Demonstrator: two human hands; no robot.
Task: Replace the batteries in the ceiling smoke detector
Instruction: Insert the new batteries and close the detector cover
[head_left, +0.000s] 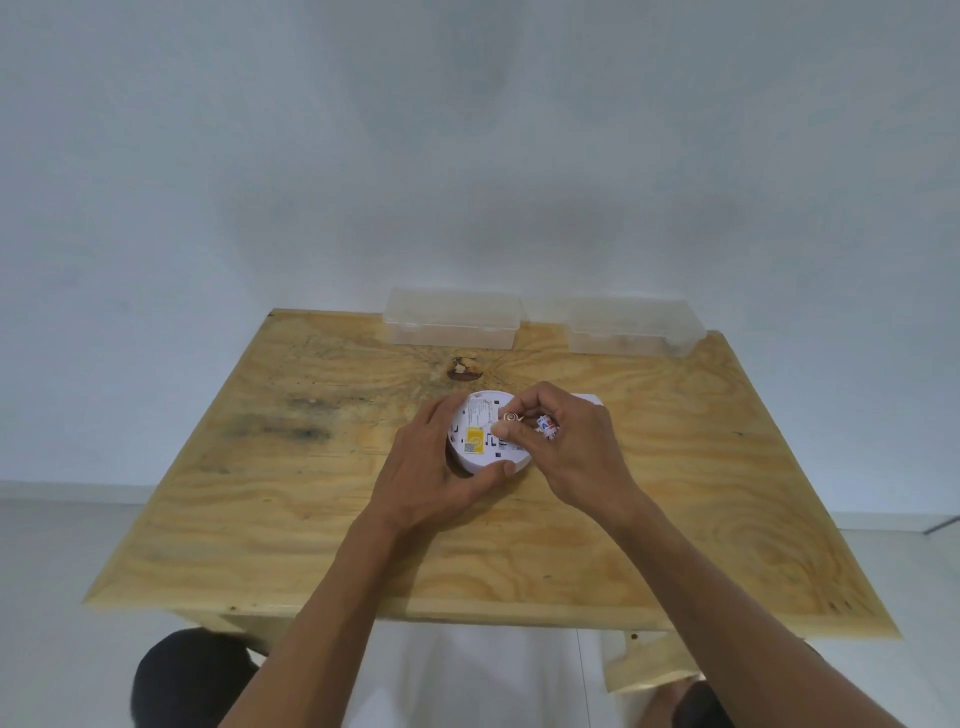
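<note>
A round white smoke detector (480, 441) lies back side up on the wooden table (291, 509), showing a yellow label and printed text. My left hand (431, 467) grips its left and near rim, thumb on the front edge. My right hand (566, 447) holds a battery (546, 427) with red, white and blue print, and its fingertips press a second battery end (511, 417) at the detector's right side. Fingers hide the battery compartment.
Two clear plastic lidded boxes (452, 317) (634, 325) stand along the table's far edge against the white wall. A white flat piece (589, 398) peeks out behind my right hand. A dark knot (464, 370) marks the wood beyond the detector.
</note>
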